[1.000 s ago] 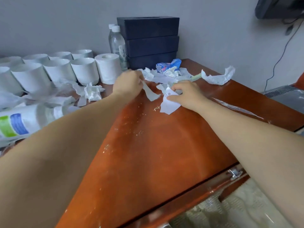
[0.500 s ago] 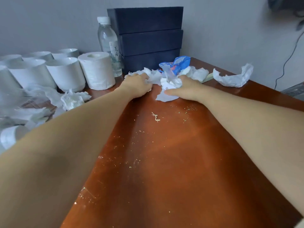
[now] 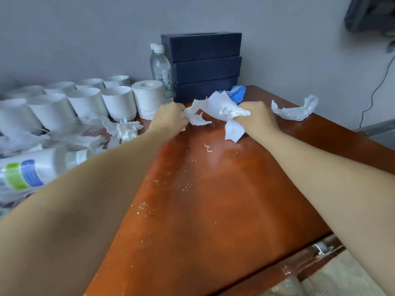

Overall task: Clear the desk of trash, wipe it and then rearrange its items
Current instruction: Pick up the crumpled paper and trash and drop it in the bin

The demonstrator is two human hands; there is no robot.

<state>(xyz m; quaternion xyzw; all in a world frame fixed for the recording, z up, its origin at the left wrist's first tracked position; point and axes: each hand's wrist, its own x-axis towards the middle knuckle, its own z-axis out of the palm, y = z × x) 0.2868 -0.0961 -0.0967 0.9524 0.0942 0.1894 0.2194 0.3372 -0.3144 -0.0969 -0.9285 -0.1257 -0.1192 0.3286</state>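
I see both hands clutching crumpled white tissue scraps [image 3: 213, 107] above the crumb-speckled reddish wooden desk [image 3: 213, 199]: left hand [image 3: 168, 118], right hand [image 3: 255, 116].

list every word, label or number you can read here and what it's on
None legible.
Water bottle: dark vertical characters on its white label, too blurred to read.
Wrapped pack at left: green and blue patches, print blurred.
Stacked dark boxes: no text visible.
Tissue scraps in left hand and right hand: no legible print.
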